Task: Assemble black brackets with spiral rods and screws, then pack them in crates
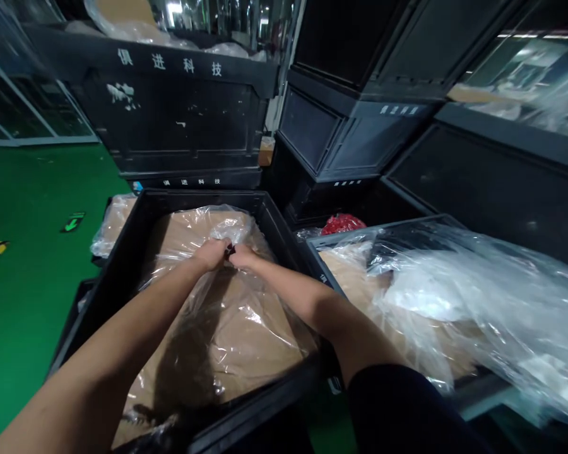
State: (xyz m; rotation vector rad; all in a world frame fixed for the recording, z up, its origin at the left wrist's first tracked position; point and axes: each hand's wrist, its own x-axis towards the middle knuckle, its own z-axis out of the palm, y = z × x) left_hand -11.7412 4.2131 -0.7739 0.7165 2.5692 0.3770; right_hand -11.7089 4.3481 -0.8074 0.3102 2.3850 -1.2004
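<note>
Plastic bag [227, 315] lies beneath both hands; left hand [211, 254] and right hand [242, 256] pinch its gathered far end together, equally near.

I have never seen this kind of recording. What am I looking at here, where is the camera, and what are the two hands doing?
There is no machine here: a person works with bare hands, and the single camera sits on the person's head, looking forward and down. The left hand and the right hand meet over a black crate and pinch the clear plastic bag that covers brown cardboard inside it. A small dark thing shows between the hands; I cannot tell what it is. To the right stands a second crate with loose plastic and something red behind it. Taller black bins stand behind, on a green floor.
</note>
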